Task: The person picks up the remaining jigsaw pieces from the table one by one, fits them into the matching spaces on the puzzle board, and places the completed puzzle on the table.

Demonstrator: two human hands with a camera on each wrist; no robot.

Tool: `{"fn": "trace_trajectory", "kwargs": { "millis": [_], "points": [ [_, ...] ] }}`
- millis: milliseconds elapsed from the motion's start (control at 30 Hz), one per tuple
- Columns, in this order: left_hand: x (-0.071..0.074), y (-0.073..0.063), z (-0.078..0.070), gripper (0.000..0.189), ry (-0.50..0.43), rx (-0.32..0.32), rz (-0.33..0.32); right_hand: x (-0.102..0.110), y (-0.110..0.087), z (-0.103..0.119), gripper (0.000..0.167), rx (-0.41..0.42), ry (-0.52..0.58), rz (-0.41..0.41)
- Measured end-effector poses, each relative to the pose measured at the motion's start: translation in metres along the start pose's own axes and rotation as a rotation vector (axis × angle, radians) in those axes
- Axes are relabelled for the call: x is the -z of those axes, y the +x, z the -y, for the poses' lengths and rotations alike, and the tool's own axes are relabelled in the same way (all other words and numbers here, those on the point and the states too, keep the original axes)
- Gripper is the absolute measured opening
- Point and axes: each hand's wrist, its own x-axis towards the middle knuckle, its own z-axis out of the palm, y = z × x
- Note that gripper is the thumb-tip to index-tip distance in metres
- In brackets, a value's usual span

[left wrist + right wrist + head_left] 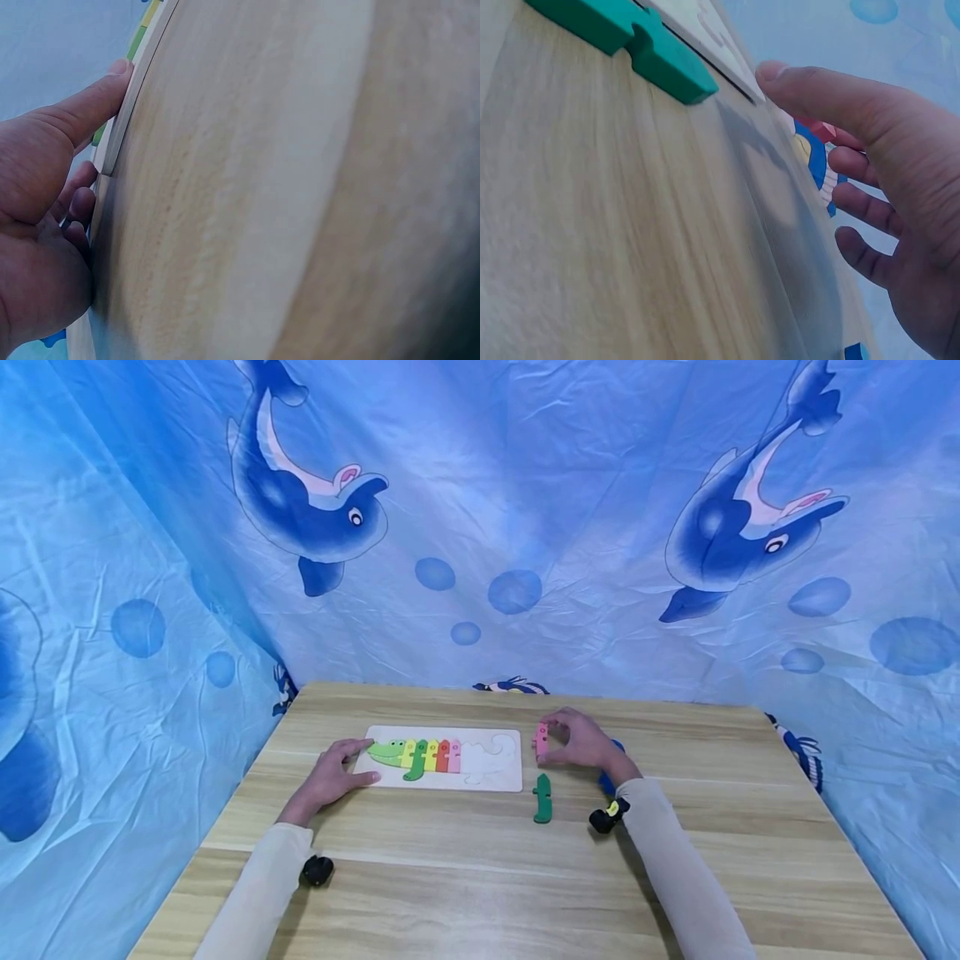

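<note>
A flat crocodile puzzle board [491,779] lies on the table, with a green head, yellow, green, orange-red and pink pieces in its left part. At its left end, my left hand [333,774] rests with thumb and index finger spread. In the left wrist view the straight thumb [101,101] touches the board's edge. Just past the board's right end, my right hand [581,739] pinches a pink puzzle piece [541,742] between thumb and fingers. The right wrist view shows only a bit of this piece [817,129] behind the thumb.
A green puzzle piece [543,799] lies in front of the right hand, near the board's right corner. A blue piece [608,782] is partly hidden behind the right wrist. The wooden table [450,885] meets a blue dolphin-print curtain [465,527] at the back and sides.
</note>
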Motion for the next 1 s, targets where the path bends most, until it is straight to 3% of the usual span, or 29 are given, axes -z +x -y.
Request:
{"fn": "trace_trajectory", "kwargs": {
  "millis": [433,1000],
  "points": [
    [0.001,-0.002,-0.002,0.076,0.003,-0.015,-0.006,-0.010,0.002,0.019,0.083,0.060,0.013,-0.067],
    [0.001,-0.002,-0.003,0.075,-0.003,-0.008,-0.004,-0.030,0.010,0.044,0.076,0.036,0.081,-0.075]
  ]
}}
